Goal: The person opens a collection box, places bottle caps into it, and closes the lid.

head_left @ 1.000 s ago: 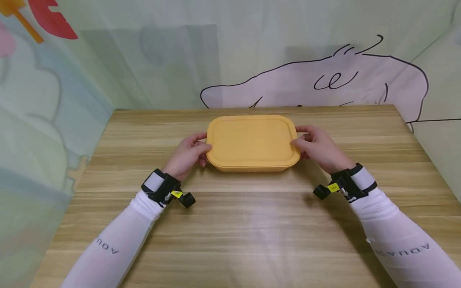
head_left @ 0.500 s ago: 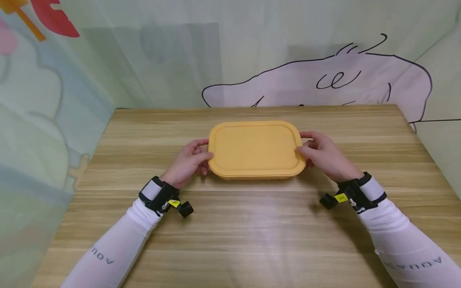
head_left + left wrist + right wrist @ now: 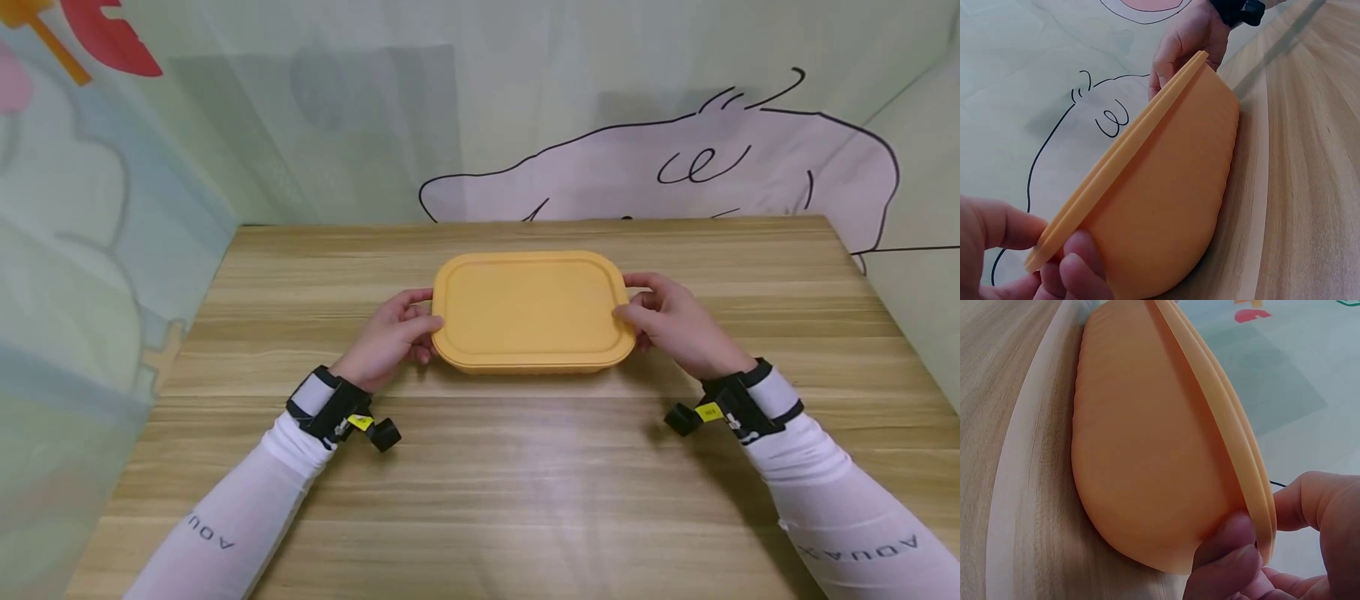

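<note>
A yellow-orange lidded food container (image 3: 532, 310) is held level between the two hands in the head view, its rounded lid facing up. My left hand (image 3: 392, 337) pinches the lid's left rim, thumb on top and curled fingers below. On the opposite end my right hand (image 3: 678, 325) grips the rim the same way. Both wrist views show the container's side wall (image 3: 1160, 194) under the overhanging lid edge (image 3: 1222, 412). Its base sits on or very close to the table; the contact is hard to judge. What is inside stays hidden by the lid.
The wood-grain table (image 3: 525, 492) spreads around the container. A curtain (image 3: 337, 125) printed with cartoon drawings hangs behind the table's far edge and along the left side. Wrist straps with small cameras (image 3: 384, 434) sit on both forearms.
Over the first half second the container shifted towards me and slightly to the right, with both hands keeping their hold. Since then almost nothing has moved.
</note>
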The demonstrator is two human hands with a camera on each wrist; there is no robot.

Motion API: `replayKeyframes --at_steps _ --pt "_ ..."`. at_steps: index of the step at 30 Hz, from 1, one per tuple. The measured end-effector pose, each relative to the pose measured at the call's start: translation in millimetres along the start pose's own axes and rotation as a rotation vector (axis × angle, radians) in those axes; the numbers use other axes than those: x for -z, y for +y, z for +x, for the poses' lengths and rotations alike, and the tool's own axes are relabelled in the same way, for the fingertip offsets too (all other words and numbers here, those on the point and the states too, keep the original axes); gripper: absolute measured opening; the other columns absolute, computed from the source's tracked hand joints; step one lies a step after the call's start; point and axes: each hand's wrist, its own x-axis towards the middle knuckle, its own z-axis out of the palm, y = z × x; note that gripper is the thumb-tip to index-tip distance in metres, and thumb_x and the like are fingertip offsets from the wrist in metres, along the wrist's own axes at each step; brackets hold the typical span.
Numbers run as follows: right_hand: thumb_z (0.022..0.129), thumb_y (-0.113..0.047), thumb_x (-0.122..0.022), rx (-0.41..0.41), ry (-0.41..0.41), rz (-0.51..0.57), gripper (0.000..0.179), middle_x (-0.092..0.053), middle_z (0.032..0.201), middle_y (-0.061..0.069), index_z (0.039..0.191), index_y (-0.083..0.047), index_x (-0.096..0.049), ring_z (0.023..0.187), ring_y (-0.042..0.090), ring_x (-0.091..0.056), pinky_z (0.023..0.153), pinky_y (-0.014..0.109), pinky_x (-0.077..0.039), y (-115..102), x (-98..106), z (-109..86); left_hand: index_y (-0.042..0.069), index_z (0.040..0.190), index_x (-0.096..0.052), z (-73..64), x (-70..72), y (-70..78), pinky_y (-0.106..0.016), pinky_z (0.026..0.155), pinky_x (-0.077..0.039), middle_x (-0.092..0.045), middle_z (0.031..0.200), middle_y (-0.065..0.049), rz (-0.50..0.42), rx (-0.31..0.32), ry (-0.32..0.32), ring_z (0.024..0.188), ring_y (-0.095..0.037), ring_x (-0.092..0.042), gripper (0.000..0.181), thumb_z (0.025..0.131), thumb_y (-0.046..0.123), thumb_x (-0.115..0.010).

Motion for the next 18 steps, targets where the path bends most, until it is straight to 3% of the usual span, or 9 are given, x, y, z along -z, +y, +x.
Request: replayKeyframes --at_steps 9,18 --pt "0.09 -0.029 -0.06 0.008 -0.006 -0.042 0.055 -0.053 0.096 0.018 0.135 -0.009 -0.036 0.075 0.028 -0.055 0.061 0.035 -0.053 -2 3 -0.1 0.007 0.133 -0.038 0.3 0.5 1.6 -0.024 0.052 -0.047 -0.054 0.098 -0.013 0.056 0.005 0.01 0.064 -0.02 -0.054 0.048 0.09 0.015 -0.059" --pt "0.086 -0.047 -0.06 0.029 0.018 -0.194 0.068 -0.053 0.107 0.015 0.136 -0.008 -0.036 0.085 0.027 -0.057 0.069 0.042 -0.054 -8 12 -8.9 0.008 0.134 -0.039 -5.2 9.8 6.0 -0.044 0.068 -0.053 -0.051 0.107 -0.015 0.335 -0.048 0.073 0.082 -0.03 -0.059 0.054 0.09 0.03 -0.061"
